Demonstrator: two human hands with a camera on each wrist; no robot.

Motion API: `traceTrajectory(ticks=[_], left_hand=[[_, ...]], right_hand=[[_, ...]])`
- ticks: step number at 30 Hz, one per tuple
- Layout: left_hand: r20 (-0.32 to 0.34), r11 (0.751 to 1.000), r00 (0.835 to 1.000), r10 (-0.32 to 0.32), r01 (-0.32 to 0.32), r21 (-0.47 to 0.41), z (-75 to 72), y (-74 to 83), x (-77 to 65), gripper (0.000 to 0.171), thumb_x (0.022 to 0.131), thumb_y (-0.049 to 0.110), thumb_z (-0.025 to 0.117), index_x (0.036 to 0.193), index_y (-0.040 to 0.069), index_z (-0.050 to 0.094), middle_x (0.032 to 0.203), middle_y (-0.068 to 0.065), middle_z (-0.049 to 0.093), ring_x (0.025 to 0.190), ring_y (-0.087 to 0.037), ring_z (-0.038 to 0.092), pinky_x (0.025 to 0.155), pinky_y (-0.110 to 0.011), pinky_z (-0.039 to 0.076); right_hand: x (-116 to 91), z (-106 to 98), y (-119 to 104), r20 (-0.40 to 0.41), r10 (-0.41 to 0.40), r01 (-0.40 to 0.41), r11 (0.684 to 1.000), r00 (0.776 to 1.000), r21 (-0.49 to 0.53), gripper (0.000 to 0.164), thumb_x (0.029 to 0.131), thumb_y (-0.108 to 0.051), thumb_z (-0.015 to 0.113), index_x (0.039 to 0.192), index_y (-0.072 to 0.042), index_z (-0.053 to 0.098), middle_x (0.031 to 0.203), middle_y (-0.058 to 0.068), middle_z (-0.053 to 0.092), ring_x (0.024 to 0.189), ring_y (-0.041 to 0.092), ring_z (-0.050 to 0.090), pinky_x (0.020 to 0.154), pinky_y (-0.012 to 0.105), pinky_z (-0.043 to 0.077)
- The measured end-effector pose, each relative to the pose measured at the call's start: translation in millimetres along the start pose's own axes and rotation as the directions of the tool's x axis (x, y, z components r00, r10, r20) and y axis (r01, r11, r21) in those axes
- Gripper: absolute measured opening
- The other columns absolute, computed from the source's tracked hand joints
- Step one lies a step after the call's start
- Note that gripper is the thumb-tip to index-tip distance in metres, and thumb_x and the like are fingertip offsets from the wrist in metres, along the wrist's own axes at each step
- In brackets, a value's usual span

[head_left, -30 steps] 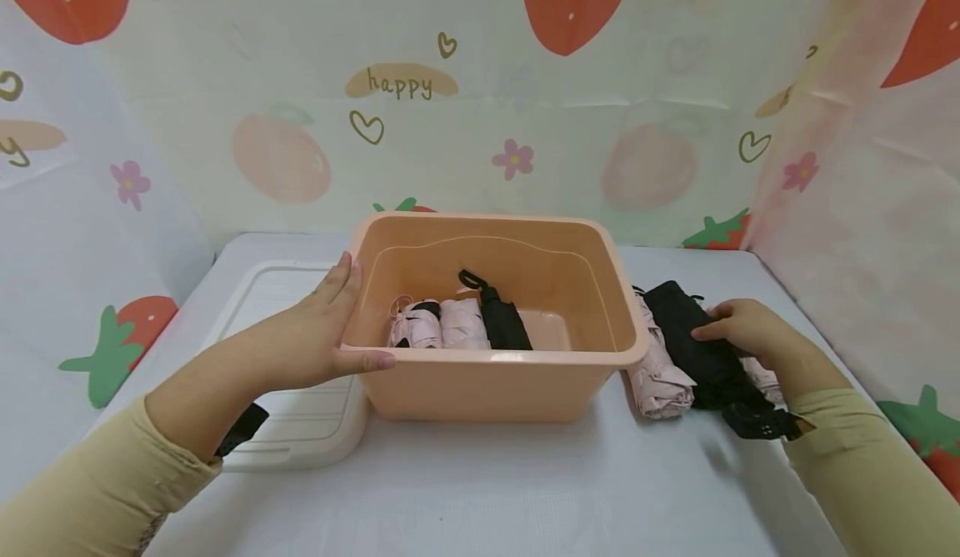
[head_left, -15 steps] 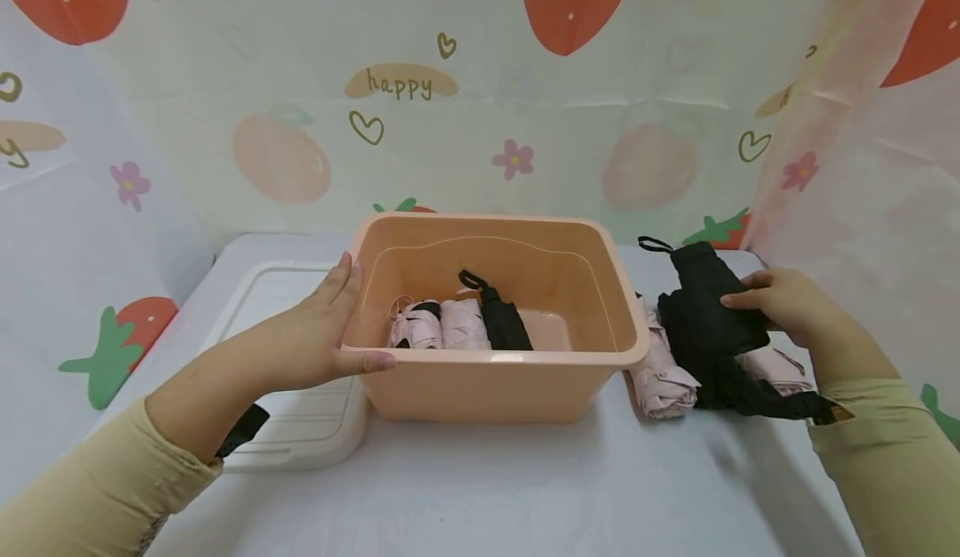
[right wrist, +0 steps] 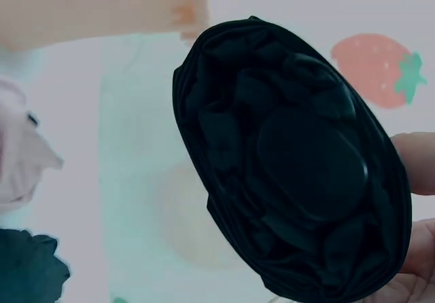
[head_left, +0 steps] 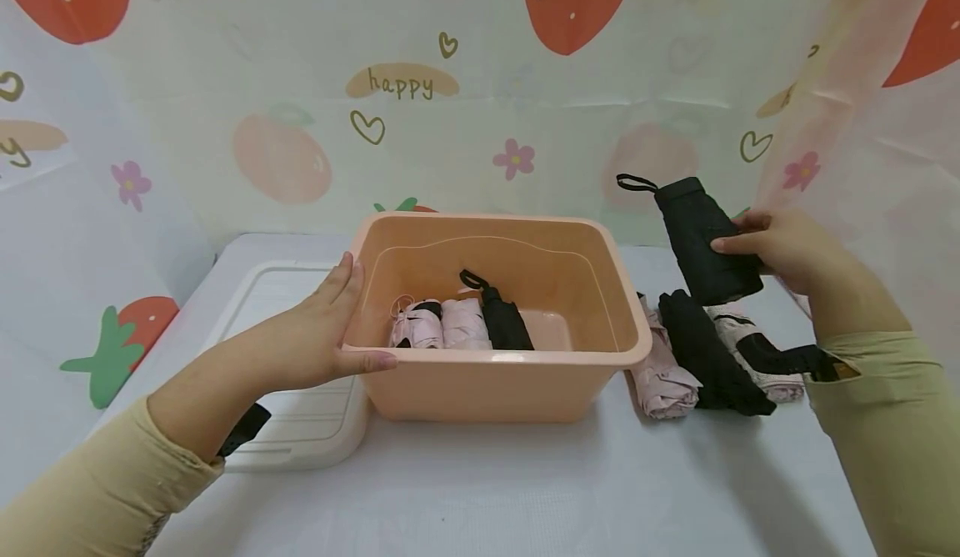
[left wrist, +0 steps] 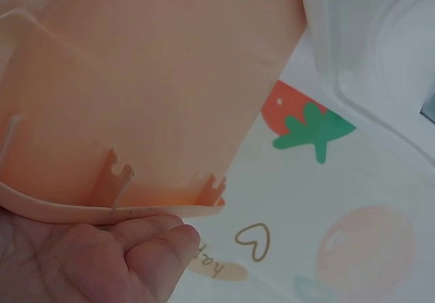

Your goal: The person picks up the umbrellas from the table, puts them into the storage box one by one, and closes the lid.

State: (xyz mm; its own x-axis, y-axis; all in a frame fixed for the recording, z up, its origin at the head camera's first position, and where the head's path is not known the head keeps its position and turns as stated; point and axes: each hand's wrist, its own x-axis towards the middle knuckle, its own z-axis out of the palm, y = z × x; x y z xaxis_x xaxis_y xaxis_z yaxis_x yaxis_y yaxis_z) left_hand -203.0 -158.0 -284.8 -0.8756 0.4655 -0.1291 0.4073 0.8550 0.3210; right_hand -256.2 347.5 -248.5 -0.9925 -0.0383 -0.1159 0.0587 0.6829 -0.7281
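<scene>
My right hand (head_left: 795,253) pinches a black folded umbrella (head_left: 701,240) by its side, held up in the air right of the bin. A strap loop sticks out at its upper left. In the right wrist view, the end of this umbrella (right wrist: 292,167) faces the camera. Straight fingers of my left hand (head_left: 311,336) rest against the left rim of a peach plastic bin (head_left: 487,386), its thumb along the front rim. The left wrist view shows those fingers (left wrist: 160,255) outside the rim. Inside the bin lie two pale pink folded umbrellas (head_left: 465,323) and a black one (head_left: 506,323).
Right of the bin, a pink folded umbrella (head_left: 663,382), a black one (head_left: 712,357) and a pale pink one (head_left: 780,386) lie side by side on the white table (head_left: 510,490). A white lid (head_left: 300,424) lies left of the bin, partly under my left arm.
My right hand has lifted the black umbrella up off the group on the right, uncovering the other umbrellas beneath. My left hand has stayed at the bin's rim.
</scene>
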Motion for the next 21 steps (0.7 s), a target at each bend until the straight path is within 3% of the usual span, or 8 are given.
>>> traceTrajectory(ticks=[2, 9, 13, 18, 21], left_hand=[[0.002, 1.0, 1.0, 0.0, 0.0, -0.001, 0.0, 0.1, -0.2, 0.123, 0.069, 0.081, 0.043, 0.143, 0.0, -0.014, 0.149, -0.013, -0.02, 0.139, -0.03, -0.007, 0.108, -0.051, 0.014], [0.007, 1.0, 1.0, -0.006, 0.007, -0.006, -0.3, 0.8, -0.7, 0.123, 0.069, 0.081, 0.043, 0.143, 0.001, -0.014, 0.15, -0.012, -0.021, 0.139, -0.03, -0.007, 0.108, -0.052, 0.014], [0.005, 1.0, 1.0, -0.001, 0.001, -0.006, -0.5, 0.8, -0.7, 0.123, 0.069, 0.081, 0.043, 0.143, 0.001, -0.015, 0.149, -0.012, -0.021, 0.139, -0.03, -0.007, 0.108, -0.051, 0.014], [0.001, 1.0, 1.0, 0.003, -0.003, -0.007, -0.3, 0.5, -0.6, 0.123, 0.069, 0.081, 0.043, 0.143, 0.0, -0.013, 0.15, -0.013, -0.02, 0.139, -0.03, -0.007, 0.108, -0.052, 0.014], [0.0, 1.0, 1.0, 0.003, -0.003, -0.006, 0.2, 0.1, -0.2, 0.123, 0.069, 0.081, 0.043, 0.143, 0.0, -0.013, 0.15, -0.014, -0.019, 0.139, -0.031, -0.006, 0.108, -0.052, 0.014]], right_hand=[[2.2, 0.1, -11.5, -0.006, -0.004, 0.004, 1.0, 1.0, -0.03, 0.062, 0.089, -0.026, 0.059, 0.128, 0.013, 0.032, 0.112, 0.023, 0.045, 0.076, 0.011, 0.057, 0.072, 0.023, 0.052], [6.7, 6.5, -49.0, -0.002, -0.024, 0.024, 0.999, 1.0, -0.038, 0.056, 0.089, -0.026, 0.061, 0.126, 0.009, 0.037, 0.099, 0.009, 0.053, 0.075, 0.009, 0.057, 0.069, 0.021, 0.05], [6.5, 15.4, -70.0, 0.0, -0.052, 0.051, 0.996, 0.999, -0.074, 0.056, 0.088, -0.026, 0.062, 0.126, 0.008, 0.04, 0.105, 0.015, 0.053, 0.079, 0.013, 0.058, 0.077, 0.031, 0.052], [8.4, 33.5, -90.3, 0.022, -0.095, 0.098, 0.983, 0.995, -0.153, 0.052, 0.088, -0.026, 0.062, 0.124, 0.008, 0.044, 0.114, 0.023, 0.051, 0.094, 0.029, 0.055, 0.09, 0.047, 0.044], [11.8, 47.4, -96.8, 0.049, -0.097, 0.103, 0.985, 0.994, -0.141, 0.047, 0.087, -0.022, 0.062, 0.12, 0.008, 0.048, 0.112, 0.024, 0.052, 0.092, 0.031, 0.056, 0.085, 0.043, 0.048]])
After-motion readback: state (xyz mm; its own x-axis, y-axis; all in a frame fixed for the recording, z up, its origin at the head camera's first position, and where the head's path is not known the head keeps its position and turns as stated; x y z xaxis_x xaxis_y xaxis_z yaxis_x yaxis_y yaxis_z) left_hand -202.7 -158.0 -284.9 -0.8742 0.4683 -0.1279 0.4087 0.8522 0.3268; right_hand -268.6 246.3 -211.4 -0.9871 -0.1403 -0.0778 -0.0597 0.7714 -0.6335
